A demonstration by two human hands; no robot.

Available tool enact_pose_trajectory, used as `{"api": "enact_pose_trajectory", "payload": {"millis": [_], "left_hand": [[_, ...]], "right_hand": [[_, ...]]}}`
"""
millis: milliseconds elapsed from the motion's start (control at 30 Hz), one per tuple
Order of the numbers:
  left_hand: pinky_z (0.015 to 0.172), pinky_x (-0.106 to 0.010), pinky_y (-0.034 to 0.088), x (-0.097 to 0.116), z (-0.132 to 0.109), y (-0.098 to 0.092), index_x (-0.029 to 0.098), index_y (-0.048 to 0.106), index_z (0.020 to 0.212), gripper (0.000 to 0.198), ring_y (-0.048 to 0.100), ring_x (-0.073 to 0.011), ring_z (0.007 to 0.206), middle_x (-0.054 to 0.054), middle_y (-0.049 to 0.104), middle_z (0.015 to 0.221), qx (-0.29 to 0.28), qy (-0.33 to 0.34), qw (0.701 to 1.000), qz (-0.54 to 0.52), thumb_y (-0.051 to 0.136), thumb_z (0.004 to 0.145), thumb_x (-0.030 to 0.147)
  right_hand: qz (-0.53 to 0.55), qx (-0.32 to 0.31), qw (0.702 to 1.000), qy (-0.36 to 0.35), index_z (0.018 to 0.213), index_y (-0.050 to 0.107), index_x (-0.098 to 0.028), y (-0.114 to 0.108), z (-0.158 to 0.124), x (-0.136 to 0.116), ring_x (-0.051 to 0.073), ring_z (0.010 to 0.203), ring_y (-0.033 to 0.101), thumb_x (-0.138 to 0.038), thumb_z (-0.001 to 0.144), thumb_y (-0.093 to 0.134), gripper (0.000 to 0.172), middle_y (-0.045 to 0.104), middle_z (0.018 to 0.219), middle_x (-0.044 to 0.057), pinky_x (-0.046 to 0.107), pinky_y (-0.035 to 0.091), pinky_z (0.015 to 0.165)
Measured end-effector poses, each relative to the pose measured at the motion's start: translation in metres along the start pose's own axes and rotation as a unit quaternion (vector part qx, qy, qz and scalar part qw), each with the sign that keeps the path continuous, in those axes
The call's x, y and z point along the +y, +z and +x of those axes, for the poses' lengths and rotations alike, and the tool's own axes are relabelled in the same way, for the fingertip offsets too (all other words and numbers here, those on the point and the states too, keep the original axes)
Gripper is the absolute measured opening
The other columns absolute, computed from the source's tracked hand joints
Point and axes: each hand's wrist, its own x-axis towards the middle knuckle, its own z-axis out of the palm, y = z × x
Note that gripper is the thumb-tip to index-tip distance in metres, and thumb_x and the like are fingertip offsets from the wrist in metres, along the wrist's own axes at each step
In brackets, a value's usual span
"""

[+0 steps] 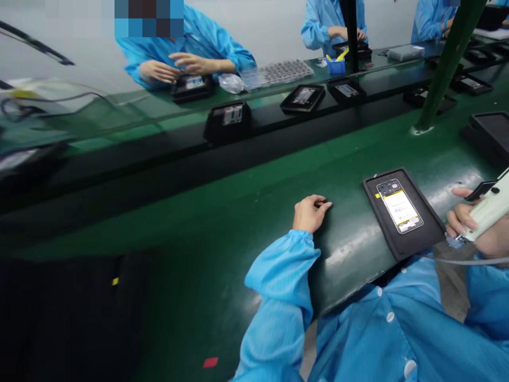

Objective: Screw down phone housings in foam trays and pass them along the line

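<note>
My left hand (pixel 310 213) rests on the green bench with its fingers curled and thumb against the fingertips. Whether anything small is pinched there is hidden. At the right edge my right hand (pixel 463 218) wraps around a pale green handheld tool with a black lever (pixel 491 208), partly cut off by the frame. A metal fitting (pixel 456 241) shows at the tool's lower end. Between my hands lies an opened smartphone (pixel 401 206), its white battery label facing up, on a black foam tray (pixel 376 209). Neither hand touches the phone.
A dark conveyor line (pixel 159 164) runs beyond the bench, carrying trays such as this black tray (pixel 212 127). Co-workers in blue sleeves (pixel 222 42) sit opposite. A green post (pixel 445 74) rises at the right. Dark material (pixel 67 318) lies left, near a red tag (pixel 210 362).
</note>
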Motion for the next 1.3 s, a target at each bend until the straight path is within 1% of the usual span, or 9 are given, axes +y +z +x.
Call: {"api": "enact_pose_trajectory", "payload": {"millis": [167,300,500,633,767,900,1067,1167,1300], "left_hand": [[0.073,-0.032,0.046,0.001,0.010,0.008,0.020,0.070,0.075,0.012,0.063,-0.0217,0.076,-0.007,0.072,0.080,-0.009,-0.017,0.999,0.029,0.065,0.076,0.031],[0.070,-0.033,0.045,0.007,0.009,0.004,0.021,0.068,0.068,0.013,0.062,-0.0242,0.077,-0.007,0.071,0.077,-0.006,-0.018,0.999,0.041,0.062,0.076,0.030],[0.070,-0.034,0.048,0.033,-0.020,-0.005,0.019,0.071,0.075,0.020,0.064,-0.0221,0.065,-0.003,0.065,0.059,0.042,-0.016,0.999,-0.016,0.061,0.074,0.035],[0.057,-0.030,0.049,0.064,-0.053,0.016,0.019,0.071,0.069,0.017,0.063,-0.0193,0.058,-0.002,0.069,0.061,-0.037,0.009,0.986,-0.165,0.067,0.066,0.035],[0.054,-0.027,0.050,0.091,-0.082,0.054,0.018,0.070,0.067,0.015,0.062,-0.0156,0.056,-0.003,0.070,0.063,-0.136,0.054,0.935,-0.324,0.073,0.063,0.032],[0.056,-0.025,0.051,0.101,-0.094,0.080,0.017,0.069,0.072,0.014,0.060,-0.0128,0.056,-0.003,0.070,0.066,-0.136,0.082,0.914,-0.374,0.074,0.063,0.026],[0.065,-0.028,0.057,0.096,-0.098,0.084,0.016,0.069,0.089,0.025,0.068,-0.0164,0.066,-0.005,0.074,0.075,-0.145,0.075,0.906,-0.392,0.074,0.066,0.025],[0.071,-0.032,0.060,0.094,-0.099,0.083,0.017,0.069,0.092,0.026,0.071,-0.0191,0.072,-0.006,0.075,0.079,-0.154,0.078,0.900,-0.399,0.073,0.068,0.025],[0.072,-0.033,0.061,0.096,-0.101,0.083,0.017,0.067,0.092,0.026,0.071,-0.0198,0.072,-0.006,0.075,0.079,-0.152,0.084,0.896,-0.409,0.073,0.068,0.025]], "right_hand": [[0.008,0.030,1.000,-0.005,0.109,0.072,-0.015,-0.001,-0.004,0.000,0.024,0.055,0.045,-0.090,0.069,0.040,0.091,0.044,0.056,0.006,0.043,0.039,0.055],[0.010,0.067,0.997,-0.030,0.101,0.073,-0.014,0.001,-0.003,0.001,0.025,0.058,0.047,-0.082,0.070,0.047,0.079,0.046,0.057,0.006,0.042,0.039,0.056],[0.014,0.055,0.996,-0.068,0.091,0.071,-0.015,0.010,0.009,0.009,0.019,0.051,0.046,-0.078,0.069,0.053,0.069,0.046,0.051,0.002,0.036,0.039,0.053],[0.001,0.045,0.993,-0.107,0.095,0.063,-0.018,0.022,0.017,0.028,0.016,0.048,0.044,-0.078,0.066,0.059,0.067,0.045,0.049,-0.002,0.032,0.041,0.049],[-0.059,0.069,0.986,-0.137,0.094,0.056,-0.021,0.031,0.019,0.053,0.012,0.044,0.045,-0.050,0.069,0.078,0.044,0.044,0.046,-0.008,0.027,0.043,0.048],[-0.136,0.076,0.981,-0.115,0.105,0.055,-0.020,0.032,0.018,0.072,0.014,0.051,0.055,-0.044,0.079,0.072,0.039,0.053,0.053,-0.006,0.029,0.049,0.056],[-0.154,0.071,0.978,-0.123,0.104,0.057,-0.019,0.037,0.021,0.076,0.013,0.050,0.054,-0.045,0.082,0.069,0.036,0.052,0.053,-0.007,0.029,0.048,0.056],[-0.163,0.077,0.975,-0.130,0.100,0.059,-0.019,0.043,0.023,0.074,0.014,0.051,0.055,-0.044,0.082,0.070,0.033,0.052,0.052,-0.006,0.030,0.049,0.058],[-0.165,0.075,0.977,-0.115,0.102,0.058,-0.019,0.050,0.024,0.070,0.013,0.048,0.054,-0.049,0.078,0.072,0.042,0.051,0.050,-0.007,0.028,0.047,0.052]]}}
